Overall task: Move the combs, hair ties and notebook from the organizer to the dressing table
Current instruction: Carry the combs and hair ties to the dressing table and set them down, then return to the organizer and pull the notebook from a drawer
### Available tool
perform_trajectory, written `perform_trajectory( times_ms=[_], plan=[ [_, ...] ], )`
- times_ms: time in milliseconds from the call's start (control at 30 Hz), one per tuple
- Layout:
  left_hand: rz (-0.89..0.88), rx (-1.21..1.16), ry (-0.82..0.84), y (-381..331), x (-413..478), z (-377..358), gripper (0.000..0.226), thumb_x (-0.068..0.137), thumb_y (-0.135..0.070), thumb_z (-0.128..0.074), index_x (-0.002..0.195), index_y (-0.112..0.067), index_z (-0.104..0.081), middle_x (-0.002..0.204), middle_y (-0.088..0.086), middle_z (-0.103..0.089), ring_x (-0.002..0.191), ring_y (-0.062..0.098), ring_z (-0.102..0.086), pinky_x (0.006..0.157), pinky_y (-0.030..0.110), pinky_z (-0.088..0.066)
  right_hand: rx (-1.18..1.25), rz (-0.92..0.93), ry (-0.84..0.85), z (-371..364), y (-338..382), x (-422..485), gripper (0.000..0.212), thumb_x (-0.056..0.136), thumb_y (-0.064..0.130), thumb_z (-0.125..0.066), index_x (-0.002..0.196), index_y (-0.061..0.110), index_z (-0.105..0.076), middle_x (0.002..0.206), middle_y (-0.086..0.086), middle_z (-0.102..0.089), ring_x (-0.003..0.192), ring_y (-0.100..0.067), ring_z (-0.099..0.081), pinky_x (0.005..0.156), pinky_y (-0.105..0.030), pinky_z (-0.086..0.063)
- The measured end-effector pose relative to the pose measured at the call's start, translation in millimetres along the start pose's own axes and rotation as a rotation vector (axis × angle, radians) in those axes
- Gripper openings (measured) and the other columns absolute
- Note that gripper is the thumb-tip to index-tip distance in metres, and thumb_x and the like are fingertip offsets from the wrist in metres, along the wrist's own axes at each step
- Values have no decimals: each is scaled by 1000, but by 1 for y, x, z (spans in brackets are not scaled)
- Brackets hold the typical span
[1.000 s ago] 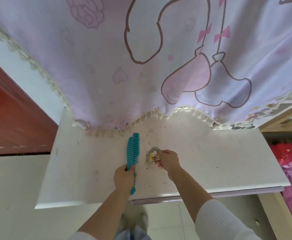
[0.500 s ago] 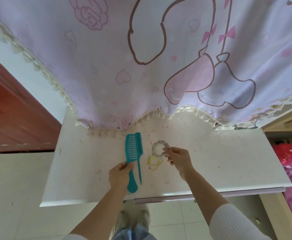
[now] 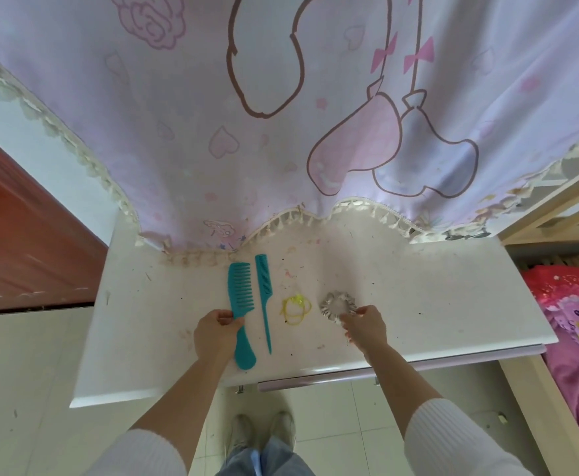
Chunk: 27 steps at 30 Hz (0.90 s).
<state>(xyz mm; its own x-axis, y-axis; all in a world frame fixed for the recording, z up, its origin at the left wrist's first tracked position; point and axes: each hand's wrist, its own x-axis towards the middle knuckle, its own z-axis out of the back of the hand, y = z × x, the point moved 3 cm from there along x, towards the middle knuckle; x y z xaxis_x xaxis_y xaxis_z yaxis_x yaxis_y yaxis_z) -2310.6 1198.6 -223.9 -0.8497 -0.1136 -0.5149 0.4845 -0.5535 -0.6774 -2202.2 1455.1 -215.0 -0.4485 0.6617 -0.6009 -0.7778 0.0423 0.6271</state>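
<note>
Two teal combs lie side by side on the white dressing table (image 3: 453,304). The wide-tooth comb (image 3: 241,304) is on the left, and my left hand (image 3: 216,333) pinches its handle. The thin tail comb (image 3: 264,293) lies free just to its right. Thin yellow hair ties (image 3: 296,309) lie loose in the middle of the table. A grey scrunchie (image 3: 337,305) rests to their right, and my right hand (image 3: 363,326) holds its near edge with the fingertips. No organizer or notebook is in view.
A pink and lilac cartoon-print curtain (image 3: 281,132) with a tasselled hem hangs over the back of the table. A red-brown door (image 3: 13,235) stands at the left. A wooden bed frame (image 3: 556,389) with pink bedding (image 3: 576,321) is at the right. My shoes are on the tiled floor below.
The two combs, held together before, now lie apart on the table. My right hand moved right with the scrunchie, leaving the yellow ties behind on the table.
</note>
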Motion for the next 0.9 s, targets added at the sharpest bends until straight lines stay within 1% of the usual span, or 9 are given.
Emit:
perform_trajectory(
  times_ms=[100, 233, 400, 467, 567, 633, 733, 767, 900],
  plan=[
    [-47, 102, 8, -4, 0, 0, 24, 81, -16, -70, 103, -8, -63, 94, 6, -68, 77, 16, -58, 60, 22, -43, -192, 68, -5, 0, -3, -2, 40, 80, 22, -65, 113, 6, -49, 91, -6, -57, 80, -23, -55, 67, -32, -42],
    [-136, 221, 36, -12, -4, 5, 25, 84, -18, -66, 107, -9, -61, 101, 6, -67, 78, 15, -56, 54, 17, -38, -238, 95, -10, 4, -4, -12, 52, 81, 21, -64, 127, 6, -45, 106, -12, -61, 84, -22, -51, 72, -29, -38],
    [-342, 280, 134, -39, -23, 4, 25, 85, -20, -62, 108, -10, -63, 107, 9, -67, 83, 18, -56, 69, 27, -44, -186, 132, -62, 18, -7, -49, 55, 82, 23, -63, 130, 7, -44, 93, -8, -64, 88, -22, -56, 74, -26, -38],
    [-479, 340, 211, -57, -40, -4, 25, 85, -22, -60, 107, -12, -64, 108, 9, -68, 88, 21, -59, 73, 28, -43, -170, 159, -104, 25, -13, -74, 53, 82, 24, -62, 129, 7, -45, 89, -6, -64, 88, -21, -56, 73, -26, -39],
    [-753, 359, 349, -85, -77, -19, 22, 84, -23, -60, 102, -14, -67, 105, 7, -71, 99, 23, -62, 86, 31, -44, -181, 187, -215, 42, -29, -123, 50, 84, 28, -62, 128, 10, -46, 104, -5, -61, 92, -19, -54, 77, -27, -39],
    [-944, 381, 449, -97, -115, -28, 19, 84, -24, -61, 100, -15, -67, 100, 5, -71, 96, 22, -63, 86, 30, -43, -159, 177, -321, 56, -45, -163, 48, 84, 29, -61, 127, 13, -48, 110, -6, -61, 97, -22, -56, 79, -27, -42],
    [-1156, 421, 572, -95, -183, -35, 20, 84, -23, -61, 101, -13, -67, 101, 7, -68, 94, 24, -62, 82, 29, -43, -110, 141, -446, 74, -79, -233, 45, 86, 26, -59, 127, 11, -48, 103, -3, -57, 89, -20, -56, 64, -14, -43],
    [-1203, 445, 612, -89, -208, -37, 22, 85, -23, -60, 104, -13, -67, 103, 9, -66, 95, 25, -61, 81, 30, -44, -116, 112, -486, 79, -94, -259, 46, 86, 28, -59, 127, 12, -48, 106, -3, -57, 90, -20, -55, 63, -16, -41],
    [-1464, 572, 771, -46, -316, -44, 23, 87, -21, -54, 103, -10, -66, 104, 13, -63, 97, 32, -60, 75, 32, -45, -157, -11, -683, 98, -166, -368, 52, 86, 36, -57, 131, 12, -47, 127, -6, -55, 109, -24, -55, 88, -33, -45]
  ],
)
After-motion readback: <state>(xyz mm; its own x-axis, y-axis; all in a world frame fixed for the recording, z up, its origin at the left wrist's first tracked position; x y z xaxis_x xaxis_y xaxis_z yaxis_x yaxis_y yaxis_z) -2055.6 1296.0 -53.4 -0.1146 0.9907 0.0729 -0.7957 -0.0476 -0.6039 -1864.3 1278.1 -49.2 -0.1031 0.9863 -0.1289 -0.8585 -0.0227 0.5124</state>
